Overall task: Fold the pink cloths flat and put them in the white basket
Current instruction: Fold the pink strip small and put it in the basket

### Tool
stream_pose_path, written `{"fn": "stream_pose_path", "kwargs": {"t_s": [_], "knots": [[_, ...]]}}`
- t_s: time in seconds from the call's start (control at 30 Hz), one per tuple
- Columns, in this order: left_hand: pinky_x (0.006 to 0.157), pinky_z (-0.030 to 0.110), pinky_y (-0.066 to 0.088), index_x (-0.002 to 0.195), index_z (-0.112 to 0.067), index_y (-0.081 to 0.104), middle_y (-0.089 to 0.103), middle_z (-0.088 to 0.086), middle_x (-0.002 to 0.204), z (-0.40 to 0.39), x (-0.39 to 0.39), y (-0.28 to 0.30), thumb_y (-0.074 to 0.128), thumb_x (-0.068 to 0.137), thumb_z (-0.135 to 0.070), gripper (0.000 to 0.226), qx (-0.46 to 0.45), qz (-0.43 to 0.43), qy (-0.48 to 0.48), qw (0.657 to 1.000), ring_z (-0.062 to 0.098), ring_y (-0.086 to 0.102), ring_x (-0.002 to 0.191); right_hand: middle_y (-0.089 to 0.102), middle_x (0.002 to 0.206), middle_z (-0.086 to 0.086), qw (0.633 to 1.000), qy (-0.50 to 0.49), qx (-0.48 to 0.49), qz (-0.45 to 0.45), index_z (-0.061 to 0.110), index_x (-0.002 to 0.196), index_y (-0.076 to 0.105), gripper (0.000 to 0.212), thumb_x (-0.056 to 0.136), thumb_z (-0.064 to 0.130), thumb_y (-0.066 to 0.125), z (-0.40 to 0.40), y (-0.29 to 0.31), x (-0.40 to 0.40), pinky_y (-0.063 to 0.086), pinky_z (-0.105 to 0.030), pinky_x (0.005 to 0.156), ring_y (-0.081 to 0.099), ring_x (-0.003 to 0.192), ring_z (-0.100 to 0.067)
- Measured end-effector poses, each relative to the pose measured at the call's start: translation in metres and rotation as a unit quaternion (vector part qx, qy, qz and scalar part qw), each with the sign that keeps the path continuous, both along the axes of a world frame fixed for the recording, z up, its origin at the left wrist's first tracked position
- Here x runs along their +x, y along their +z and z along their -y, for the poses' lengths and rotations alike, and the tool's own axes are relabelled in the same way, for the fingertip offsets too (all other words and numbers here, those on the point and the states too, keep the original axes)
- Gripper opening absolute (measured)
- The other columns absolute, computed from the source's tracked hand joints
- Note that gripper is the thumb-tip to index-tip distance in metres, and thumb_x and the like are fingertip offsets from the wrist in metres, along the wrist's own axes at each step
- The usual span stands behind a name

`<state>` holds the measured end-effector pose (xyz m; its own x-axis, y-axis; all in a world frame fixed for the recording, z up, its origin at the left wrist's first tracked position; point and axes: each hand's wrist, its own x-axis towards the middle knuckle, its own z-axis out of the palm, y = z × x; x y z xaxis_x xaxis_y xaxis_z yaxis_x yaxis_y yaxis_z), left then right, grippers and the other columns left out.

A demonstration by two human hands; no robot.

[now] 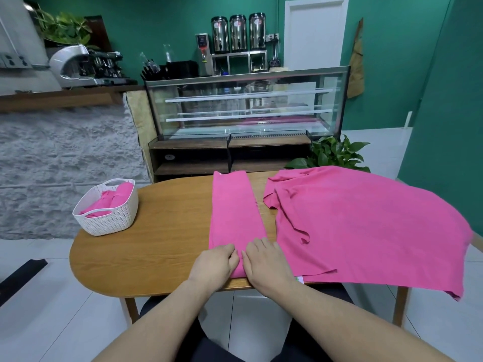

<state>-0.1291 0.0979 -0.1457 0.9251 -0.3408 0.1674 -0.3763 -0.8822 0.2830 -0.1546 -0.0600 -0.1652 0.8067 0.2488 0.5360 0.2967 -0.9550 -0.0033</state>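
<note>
A pink cloth folded into a long narrow strip (234, 210) lies on the wooden table (167, 231), running from the far edge to the near edge. My left hand (217, 262) and my right hand (264, 259) rest side by side on its near end, fingers curled and pinching the fabric. To the right a pile of unfolded pink cloths (366, 231) spreads over the table's right end and hangs over its edges. The white basket (107, 220) stands at the table's left end with folded pink cloths (112, 199) inside.
A glass display case (245, 105) on a dark wooden stand sits just beyond the table. A potted plant (337, 152) stands behind the cloth pile. A textured grey wall is at left. My knees are under the table's near edge.
</note>
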Motion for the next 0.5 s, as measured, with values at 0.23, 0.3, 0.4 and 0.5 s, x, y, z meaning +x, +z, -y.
{"fn": "stream_pose_path", "kwargs": {"t_s": [0.23, 0.3, 0.4, 0.5], "knots": [[0.071, 0.041, 0.043, 0.083, -0.018, 0.049, 0.044, 0.002, 0.082, 0.003, 0.000, 0.000, 0.038, 0.103, -0.033, 0.027, -0.004, 0.008, 0.007, 1.000, 0.033, 0.057, 0.083, 0.048, 0.056, 0.002, 0.997, 0.034, -0.001, 0.067, 0.019, 0.070, 0.048, 0.026, 0.093, 0.030, 0.041, 0.005, 0.000, 0.000, 0.037, -0.030, 0.045, 0.049, 0.045, -0.020], [0.059, 0.040, 0.041, 0.073, -0.021, 0.047, 0.048, -0.001, 0.070, 0.000, -0.010, -0.002, 0.040, 0.098, -0.030, 0.028, 0.045, 0.060, -0.004, 0.997, 0.029, 0.055, 0.069, 0.046, 0.052, 0.003, 0.998, 0.038, 0.020, 0.042, 0.019, 0.073, 0.042, 0.022, 0.092, 0.029, 0.041, 0.005, 0.007, 0.000, 0.031, -0.026, 0.037, 0.047, 0.037, -0.018], [0.055, 0.040, 0.040, 0.072, -0.022, 0.047, 0.048, -0.002, 0.068, -0.009, -0.009, -0.012, 0.039, 0.098, -0.029, 0.028, 0.044, 0.118, -0.046, 0.991, 0.023, 0.048, 0.061, 0.046, 0.051, 0.005, 0.999, 0.025, 0.036, 0.004, 0.018, 0.080, 0.033, 0.014, 0.090, 0.028, 0.039, 0.002, 0.011, 0.001, 0.026, -0.027, 0.029, 0.045, 0.031, -0.016], [0.057, 0.040, 0.039, 0.075, -0.021, 0.042, 0.044, -0.002, 0.069, -0.009, -0.005, -0.011, 0.035, 0.102, -0.031, 0.030, -0.001, 0.106, -0.076, 0.991, 0.025, 0.049, 0.061, 0.057, 0.068, -0.005, 0.998, 0.032, 0.036, -0.045, 0.015, 0.089, 0.040, 0.017, 0.101, 0.027, 0.036, 0.003, 0.012, 0.000, 0.035, -0.036, 0.045, 0.056, 0.053, -0.027]]}}
